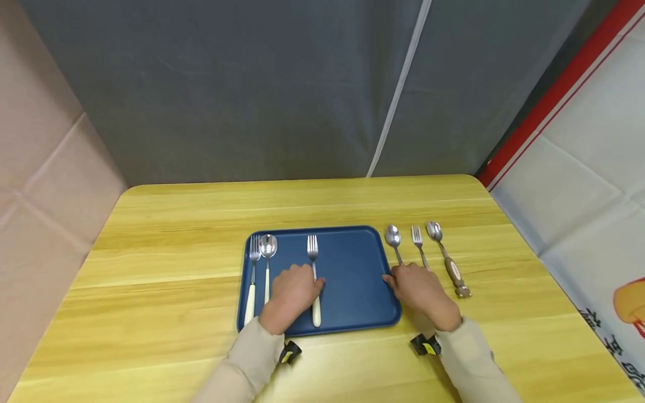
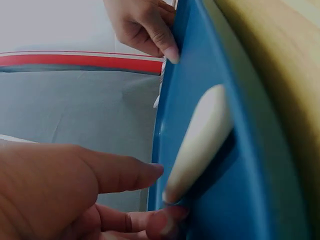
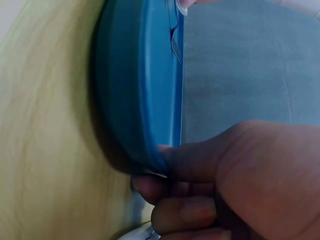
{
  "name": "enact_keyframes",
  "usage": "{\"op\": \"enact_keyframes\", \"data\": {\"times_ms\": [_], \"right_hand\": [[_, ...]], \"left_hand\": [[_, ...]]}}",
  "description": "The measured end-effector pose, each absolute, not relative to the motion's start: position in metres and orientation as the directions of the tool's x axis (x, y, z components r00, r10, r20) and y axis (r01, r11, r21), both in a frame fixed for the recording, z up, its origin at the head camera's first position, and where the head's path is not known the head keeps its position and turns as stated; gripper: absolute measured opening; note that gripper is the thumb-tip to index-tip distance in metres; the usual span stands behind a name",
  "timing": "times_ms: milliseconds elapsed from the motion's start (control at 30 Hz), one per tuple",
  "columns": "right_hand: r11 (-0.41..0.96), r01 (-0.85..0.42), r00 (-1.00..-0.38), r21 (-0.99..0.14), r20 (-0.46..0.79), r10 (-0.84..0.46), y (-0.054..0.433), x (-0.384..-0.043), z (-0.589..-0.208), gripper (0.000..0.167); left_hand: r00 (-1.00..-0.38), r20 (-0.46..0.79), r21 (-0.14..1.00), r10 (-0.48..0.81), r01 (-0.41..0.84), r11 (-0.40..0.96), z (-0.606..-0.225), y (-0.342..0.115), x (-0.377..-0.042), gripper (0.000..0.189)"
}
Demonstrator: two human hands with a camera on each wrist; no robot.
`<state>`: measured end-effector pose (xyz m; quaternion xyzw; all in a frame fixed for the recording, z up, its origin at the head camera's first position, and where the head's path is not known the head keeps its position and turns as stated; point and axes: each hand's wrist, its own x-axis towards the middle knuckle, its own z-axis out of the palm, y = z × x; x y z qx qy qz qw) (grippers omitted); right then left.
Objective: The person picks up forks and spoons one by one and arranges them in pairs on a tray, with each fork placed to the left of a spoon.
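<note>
A blue tray (image 1: pixel 353 291) lies on the table. On its right rim, my right hand (image 1: pixel 415 285) pinches the edge, the thumb inside and a finger beneath in the right wrist view. My left hand (image 1: pixel 294 291) is over the tray beside a white-handled fork (image 1: pixel 316 313). The left wrist view shows the fork's handle (image 2: pixel 202 132) resting in the tray, its narrow end near the thumb and fingertips, which stand apart. Left of that hand, another white-handled fork (image 1: pixel 250 302) and a spoon (image 1: pixel 269 246) lie side by side in the tray.
Right of the tray are a spoon (image 1: pixel 393 238), a small fork (image 1: pixel 417 238) and a brown-handled spoon (image 1: pixel 452 268); the right hand partly covers the first two. A grey curtain (image 1: pixel 252 112) hangs behind the wooden table (image 1: pixel 151 280). White sheets flank both sides.
</note>
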<state>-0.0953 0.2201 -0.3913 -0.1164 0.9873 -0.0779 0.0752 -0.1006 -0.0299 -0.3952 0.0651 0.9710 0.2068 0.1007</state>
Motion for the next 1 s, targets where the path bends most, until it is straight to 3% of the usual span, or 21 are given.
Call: {"op": "enact_keyframes", "data": {"times_ms": [567,833,1000], "right_hand": [[0.953,-0.217,-0.972,-0.213,-0.048,-0.232,0.235,-0.102,-0.392,0.036],[0.955,-0.210,-0.977,-0.211,0.006,-0.213,0.246,-0.105,-0.387,0.028],[0.954,-0.169,-0.984,-0.246,-0.021,-0.180,0.255,-0.104,-0.383,0.023]], "left_hand": [[-0.979,-0.035,0.510,0.199,0.154,0.846,-0.368,-0.067,-0.106,0.051],[-0.980,-0.038,0.512,0.195,0.149,0.846,-0.366,-0.103,-0.106,0.046],[-0.981,-0.086,0.518,0.176,0.107,0.849,-0.372,-0.132,-0.103,0.044]]}}
